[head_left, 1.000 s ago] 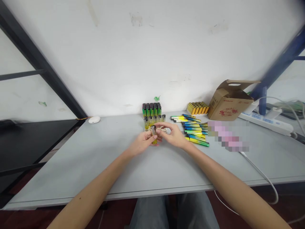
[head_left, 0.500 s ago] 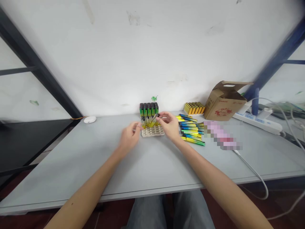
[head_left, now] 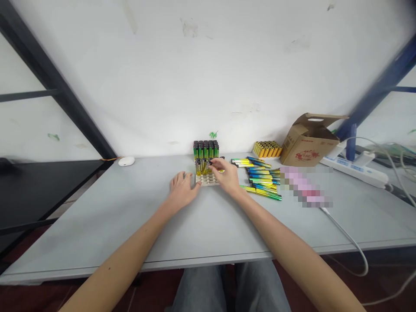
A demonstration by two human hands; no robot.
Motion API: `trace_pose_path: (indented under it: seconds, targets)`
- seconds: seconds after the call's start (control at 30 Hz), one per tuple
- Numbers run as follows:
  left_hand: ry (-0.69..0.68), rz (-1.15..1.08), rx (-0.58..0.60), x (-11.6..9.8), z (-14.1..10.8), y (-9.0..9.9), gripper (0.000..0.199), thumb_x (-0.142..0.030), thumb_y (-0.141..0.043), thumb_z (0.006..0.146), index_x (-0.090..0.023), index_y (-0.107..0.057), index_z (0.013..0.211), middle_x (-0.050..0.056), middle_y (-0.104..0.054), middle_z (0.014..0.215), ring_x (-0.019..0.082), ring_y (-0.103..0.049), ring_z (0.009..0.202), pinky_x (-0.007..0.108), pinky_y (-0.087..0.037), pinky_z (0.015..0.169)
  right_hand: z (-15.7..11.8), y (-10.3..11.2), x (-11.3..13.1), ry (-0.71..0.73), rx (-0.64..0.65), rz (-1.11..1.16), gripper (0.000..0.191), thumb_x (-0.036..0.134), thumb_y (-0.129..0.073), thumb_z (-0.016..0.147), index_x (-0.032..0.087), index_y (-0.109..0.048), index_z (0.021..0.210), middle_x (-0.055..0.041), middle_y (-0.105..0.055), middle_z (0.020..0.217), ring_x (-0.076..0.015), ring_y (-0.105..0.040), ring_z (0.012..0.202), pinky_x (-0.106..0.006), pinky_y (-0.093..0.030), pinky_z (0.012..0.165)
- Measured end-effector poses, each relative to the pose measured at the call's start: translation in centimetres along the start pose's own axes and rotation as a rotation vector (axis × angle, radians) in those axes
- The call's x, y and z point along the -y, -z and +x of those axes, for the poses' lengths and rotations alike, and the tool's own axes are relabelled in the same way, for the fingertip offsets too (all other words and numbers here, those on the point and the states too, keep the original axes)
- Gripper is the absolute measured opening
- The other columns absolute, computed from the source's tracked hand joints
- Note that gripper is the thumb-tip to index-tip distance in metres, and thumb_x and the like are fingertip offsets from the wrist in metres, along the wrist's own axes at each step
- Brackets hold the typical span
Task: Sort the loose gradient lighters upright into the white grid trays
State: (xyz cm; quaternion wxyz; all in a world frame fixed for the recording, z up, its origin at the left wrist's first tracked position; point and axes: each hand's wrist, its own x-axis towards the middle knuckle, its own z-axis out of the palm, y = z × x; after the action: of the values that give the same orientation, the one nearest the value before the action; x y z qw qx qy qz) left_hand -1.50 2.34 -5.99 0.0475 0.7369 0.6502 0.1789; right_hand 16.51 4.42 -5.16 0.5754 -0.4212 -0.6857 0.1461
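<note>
My left hand (head_left: 182,189) lies on the table with its fingers spread, its thumb beside the left corner of the pale tray (head_left: 205,178). Fingers of my right hand (head_left: 226,174) are closed on a lighter (head_left: 209,164) standing in the tray's back part. Other yellowish lighters (head_left: 198,167) with dark tops stand upright at the tray's back left. Behind them is a block of green lighters (head_left: 206,149) with black tops. Part of the tray is hidden by my right hand. Several shiny blue, yellow and green lighters (head_left: 262,177) lie loose to the right.
An orange group of upright lighters (head_left: 267,149) stands at the back right beside an open cardboard box (head_left: 307,145). Further right are a white power strip (head_left: 354,170) and a blurred pink object (head_left: 302,186) with a cable. A white case (head_left: 126,161) is at the back left.
My left hand has come down onto the table and spread its fingers. The lighter in my right hand, tilted before, is now upright in the tray. The view has shifted slightly.
</note>
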Motion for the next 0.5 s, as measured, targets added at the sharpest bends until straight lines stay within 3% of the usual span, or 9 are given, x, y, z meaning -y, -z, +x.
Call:
trace_pose_path:
  seconds: [0.13,0.3,0.5]
  targets:
    - [-0.001,0.011,0.01,0.02,0.0,-0.23,0.052,-0.049,-0.041,0.087,-0.016,-0.051,0.126,0.017,-0.045,0.133,0.03,-0.037,0.13,0.046,-0.027,0.107,0.14,-0.56,0.07,0.016,0.037,-0.087,0.017,0.028,-0.055,0.085,0.024,-0.063,0.099,-0.0004,-0.071,0.091,-0.0163,-0.068,0.081,-0.029,-0.054,0.075]
    - [-0.011,0.016,-0.008,0.01,-0.06,-0.27,0.053,-0.049,-0.041,0.086,-0.015,-0.051,0.126,0.018,-0.044,0.132,0.03,-0.032,0.133,0.046,-0.028,0.107,0.53,-0.88,0.48,0.097,0.033,-0.378,0.018,0.028,-0.054,0.088,0.025,-0.065,0.102,-0.0017,-0.072,0.096,-0.0198,-0.063,0.09,-0.033,-0.049,0.08]
    - [-0.009,0.003,-0.011,-0.08,-0.25,-0.14,0.053,-0.05,-0.041,0.087,-0.015,-0.051,0.126,0.018,-0.041,0.134,0.031,-0.03,0.134,0.046,-0.027,0.108,0.83,-0.77,0.6,0.167,0.084,-0.466,0.021,0.024,-0.051,0.089,0.025,-0.066,0.104,-0.0021,-0.071,0.096,-0.0203,-0.059,0.087,-0.033,-0.048,0.077]
